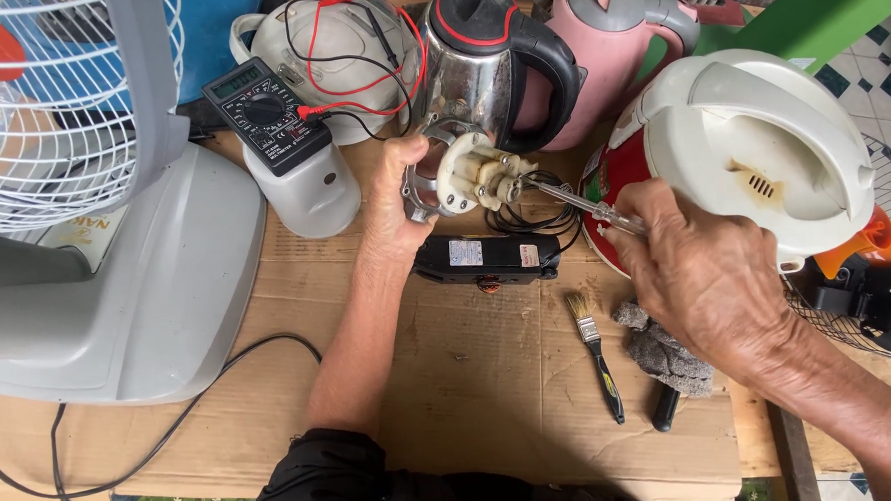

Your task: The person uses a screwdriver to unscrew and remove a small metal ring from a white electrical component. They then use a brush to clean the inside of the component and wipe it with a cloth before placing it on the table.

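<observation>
Cream plastic, that's what my left hand has hold of: a round electrical part with metal contacts, the fingers curled tight around its metal ring so it faces sideways toward my other hand. My right hand is closed in a fist around a screwdriver, thumb on top, and the thin shaft runs out past my knuckles to the cream part, its tip right at the contacts. Whether the tip sits in a screw head, I cannot tell.

Just beyond my left fingertips stands a steel kettle with a black handle, and a pink kettle behind it. Under the gap between my two hands lies a black box with pale labels, on the cardboard sheet that covers the bench. Beside my right knuckles, on the far side, a white and red pot lies tilted. Below my right wrist I see a small paintbrush and a grey rag, close together. Outward of my left thumb a black multimeter rests on a white jug, its red and black leads looping away. Further that way stands a grey fan.
</observation>
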